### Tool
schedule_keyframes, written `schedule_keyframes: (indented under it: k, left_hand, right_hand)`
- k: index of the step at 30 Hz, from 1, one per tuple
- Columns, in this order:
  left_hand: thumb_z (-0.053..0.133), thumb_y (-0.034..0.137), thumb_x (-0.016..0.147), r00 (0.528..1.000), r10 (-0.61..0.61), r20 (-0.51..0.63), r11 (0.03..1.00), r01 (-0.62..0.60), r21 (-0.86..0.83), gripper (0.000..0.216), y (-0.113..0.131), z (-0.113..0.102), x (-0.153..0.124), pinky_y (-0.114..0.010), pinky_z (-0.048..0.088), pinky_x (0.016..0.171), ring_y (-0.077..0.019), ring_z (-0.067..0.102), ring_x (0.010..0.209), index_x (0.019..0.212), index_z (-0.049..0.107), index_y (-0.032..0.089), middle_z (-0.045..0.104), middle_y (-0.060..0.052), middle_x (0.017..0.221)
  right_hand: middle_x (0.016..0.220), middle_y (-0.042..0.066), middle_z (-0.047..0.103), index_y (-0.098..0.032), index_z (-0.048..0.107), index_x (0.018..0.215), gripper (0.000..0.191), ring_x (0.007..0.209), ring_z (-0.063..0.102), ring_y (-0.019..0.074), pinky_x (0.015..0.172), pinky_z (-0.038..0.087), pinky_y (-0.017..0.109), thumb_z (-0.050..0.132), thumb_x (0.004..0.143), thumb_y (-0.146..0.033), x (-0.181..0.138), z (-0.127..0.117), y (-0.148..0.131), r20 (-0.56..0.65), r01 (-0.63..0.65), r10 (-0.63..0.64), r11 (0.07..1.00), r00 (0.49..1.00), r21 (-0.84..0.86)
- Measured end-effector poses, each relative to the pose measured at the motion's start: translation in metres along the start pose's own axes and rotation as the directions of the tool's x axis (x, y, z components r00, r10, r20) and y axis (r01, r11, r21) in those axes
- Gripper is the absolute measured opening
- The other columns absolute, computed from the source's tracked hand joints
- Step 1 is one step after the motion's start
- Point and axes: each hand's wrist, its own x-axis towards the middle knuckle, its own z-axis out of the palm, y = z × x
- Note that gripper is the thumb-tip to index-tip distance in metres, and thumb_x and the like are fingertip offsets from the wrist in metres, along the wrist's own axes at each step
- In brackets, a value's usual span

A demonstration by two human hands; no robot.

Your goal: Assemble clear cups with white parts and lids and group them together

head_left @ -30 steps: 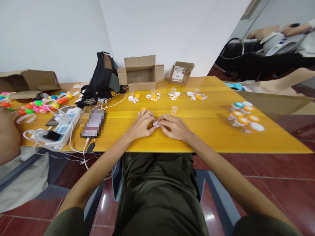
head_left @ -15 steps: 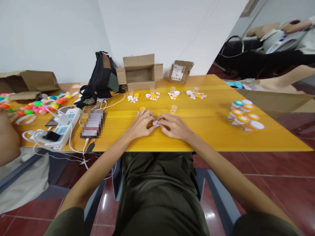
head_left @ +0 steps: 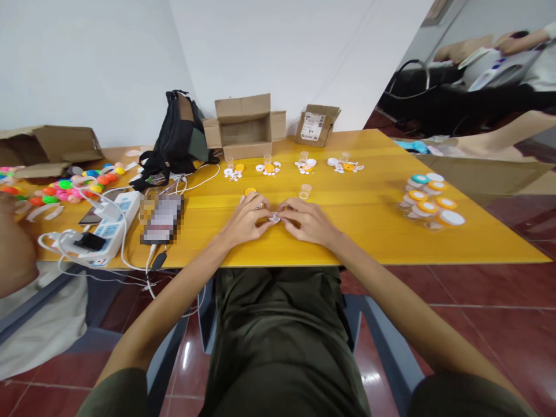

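Note:
Between my fingertips, just above the near part of the yellow table (head_left: 369, 231), is a small whitish round plastic piece (head_left: 274, 218). My left hand (head_left: 249, 219) pinches it from the left with thumb and forefinger. From the right, my right hand (head_left: 306, 221) grips the same piece, its fingers curled. The piece is mostly covered by my fingers, so its exact kind does not show. A yellow ring-shaped lid (head_left: 250, 190) lies just beyond my left hand. Behind my right hand sits a clear plastic cup (head_left: 306, 189) with a clear ring (head_left: 303, 196) beside it.
Several piles of white and yellow parts (head_left: 269, 168) line the back, before an open carton (head_left: 247, 136) and a small box (head_left: 317, 126). Lidded jars (head_left: 428, 200) cluster right. A power strip (head_left: 117, 220), phone (head_left: 164, 219) and backpack (head_left: 178, 136) are left. Another person's arm (head_left: 15, 249) shows far left.
The small piece has tilted or turned a little between my fingertips. Both hands stay in nearly the same place, and the view has shifted slightly.

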Motion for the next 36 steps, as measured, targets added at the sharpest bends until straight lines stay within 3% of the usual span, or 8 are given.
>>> schedule_keyframes:
  k: [9, 36]
  left_hand:
    - [0.059, 0.036, 0.099, 0.989, 0.105, -0.1, 0.994, -0.105, 0.01, 0.024, -0.0059, 0.0036, -0.0019, -0.041, 0.043, 0.089, -0.0249, 0.054, 0.102, 0.097, 0.079, 0.023, 0.068, -0.008, 0.098]
    - [0.059, 0.036, 0.099, 0.992, 0.109, -0.065, 0.994, -0.108, 0.031, 0.024, -0.0075, 0.0047, -0.0019, -0.042, 0.044, 0.09, -0.0249, 0.054, 0.104, 0.099, 0.08, 0.024, 0.069, -0.008, 0.102]
  right_hand:
    - [0.096, 0.007, 0.073, -0.024, 0.078, 0.099, 0.03, 0.088, 0.069, 0.0216, 0.074, 0.056, 0.033, 0.051, 0.092, -0.011, 0.0015, -0.0001, -0.0003, -0.034, 0.054, -0.055, 0.998, 0.998, -0.031]
    - [0.102, 0.007, 0.074, -0.026, 0.078, 0.105, 0.031, 0.091, 0.069, 0.0223, 0.079, 0.057, 0.034, 0.052, 0.092, -0.013, 0.0013, 0.0001, 0.0, 0.019, -0.004, 0.004, 1.0, 1.0, 0.016]
